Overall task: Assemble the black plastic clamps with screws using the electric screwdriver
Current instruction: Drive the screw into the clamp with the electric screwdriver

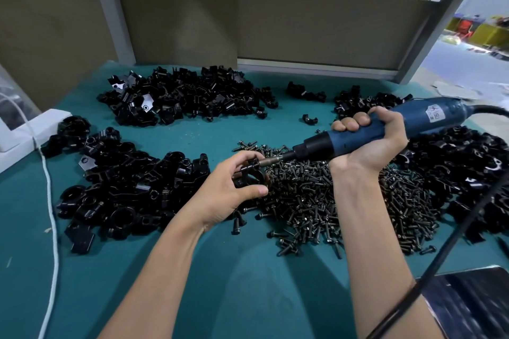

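My left grip (234, 183) is pinching a black clamp (250, 177) just above the screw pile (344, 201), while my right grip (370, 140) is wrapping around the blue electric screwdriver (440, 114), its bit touching the clamp. Heaps of clamp parts (179, 96) are lying on the teal desk (248, 283).

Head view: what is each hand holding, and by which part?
Left hand pinches a black clamp by its rim, thumb below. Right hand grips the electric screwdriver around its blue body.

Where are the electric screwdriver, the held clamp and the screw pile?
electric screwdriver (355, 139): head view, blue body.
held clamp (250, 177): head view, its black ring.
screw pile (308, 195): head view, middle of heap.
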{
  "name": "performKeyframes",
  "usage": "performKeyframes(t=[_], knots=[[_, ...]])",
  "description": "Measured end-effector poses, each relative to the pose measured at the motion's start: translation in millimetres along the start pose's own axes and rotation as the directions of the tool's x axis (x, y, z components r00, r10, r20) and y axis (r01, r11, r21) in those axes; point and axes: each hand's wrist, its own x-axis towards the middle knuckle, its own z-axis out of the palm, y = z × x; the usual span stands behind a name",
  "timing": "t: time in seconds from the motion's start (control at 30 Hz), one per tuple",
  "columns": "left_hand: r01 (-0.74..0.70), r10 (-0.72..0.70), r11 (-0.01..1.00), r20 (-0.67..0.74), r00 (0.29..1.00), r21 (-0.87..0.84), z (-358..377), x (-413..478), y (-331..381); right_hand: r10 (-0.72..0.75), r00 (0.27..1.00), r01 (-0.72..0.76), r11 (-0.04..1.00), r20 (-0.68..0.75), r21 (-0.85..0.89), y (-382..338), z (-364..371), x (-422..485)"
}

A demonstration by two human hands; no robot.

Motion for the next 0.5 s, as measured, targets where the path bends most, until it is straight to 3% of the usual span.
performKeyframes(t=[0.5], knots=[[0.013,-0.013,0.999,0.021,1.0,-0.036,0.9,-1.8,2.4,0.007,1.0,-0.006,0.999,0.013,-0.042,0.3,5.9,-1.7]])
